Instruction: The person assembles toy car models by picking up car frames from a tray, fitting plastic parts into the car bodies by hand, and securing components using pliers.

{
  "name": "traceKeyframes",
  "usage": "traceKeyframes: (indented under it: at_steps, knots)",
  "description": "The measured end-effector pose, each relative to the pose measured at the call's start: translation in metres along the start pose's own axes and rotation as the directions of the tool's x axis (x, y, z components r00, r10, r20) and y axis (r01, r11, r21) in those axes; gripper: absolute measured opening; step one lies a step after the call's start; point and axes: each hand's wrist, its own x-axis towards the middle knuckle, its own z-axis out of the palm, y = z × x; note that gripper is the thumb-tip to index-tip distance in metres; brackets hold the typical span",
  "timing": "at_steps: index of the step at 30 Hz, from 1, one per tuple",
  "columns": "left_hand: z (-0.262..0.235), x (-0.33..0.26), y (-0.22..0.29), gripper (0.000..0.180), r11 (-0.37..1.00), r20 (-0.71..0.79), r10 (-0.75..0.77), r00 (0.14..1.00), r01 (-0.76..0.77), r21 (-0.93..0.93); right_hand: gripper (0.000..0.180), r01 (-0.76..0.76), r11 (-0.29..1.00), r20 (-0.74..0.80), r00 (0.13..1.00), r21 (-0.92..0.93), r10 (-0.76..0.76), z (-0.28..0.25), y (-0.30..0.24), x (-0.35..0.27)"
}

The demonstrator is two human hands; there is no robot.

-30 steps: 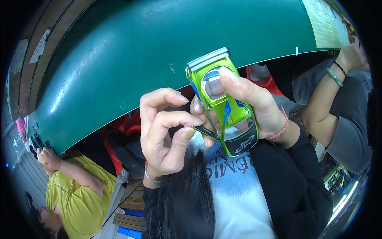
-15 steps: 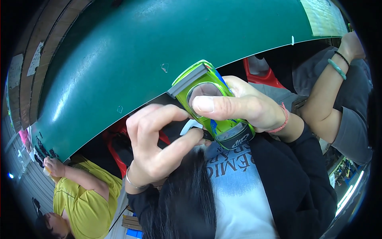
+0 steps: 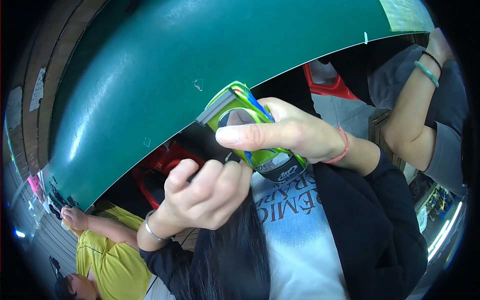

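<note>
What looks like a green toy car (image 3: 265, 161), with blue patches, a grey spoiler-like bar (image 3: 216, 107) and a dark end, is tilted above my lap at the table's edge. My right hand (image 3: 285, 131) grips it, the thumb lying across its smooth rounded window and the fingers mostly hidden behind. My left hand (image 3: 207, 195) is closed with curled fingers, right by the car's lower left side. Its fingertips are turned out of sight, so whatever they pinch cannot be made out. A small pale sliver shows just above the left knuckles.
A green tabletop (image 3: 150, 65) stretches beyond my hands, with a pale paper sheet (image 3: 407, 15) at its far right. Red stools (image 3: 327, 82) stand under the edge. One person in a yellow shirt (image 3: 117, 260) works at the left; another person's bare arm (image 3: 412, 117) is at the right.
My left hand has gone from spread, bent fingers to a closed curl and turned its knuckles up. The car and my right hand have shifted slightly left. The white piece near my left thumb is mostly hidden.
</note>
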Motion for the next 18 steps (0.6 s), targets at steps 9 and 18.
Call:
traceKeyframes:
  at_steps: [9, 18]
  knots:
    - [0.005, -0.001, 0.002, 0.008, 0.988, -0.043, 0.156, 0.987, -0.155, 0.02, 0.048, -0.075, 0.997, 0.043, 0.996, -0.007, 0.075, -0.003, 0.01, 0.009]
    - [-0.004, 0.002, -0.003, 0.022, 0.983, -0.052, -0.035, 0.998, 0.025, -0.181, 0.042, -0.143, 0.976, 0.068, 0.989, 0.166, 0.134, -0.005, 0.004, -0.001]
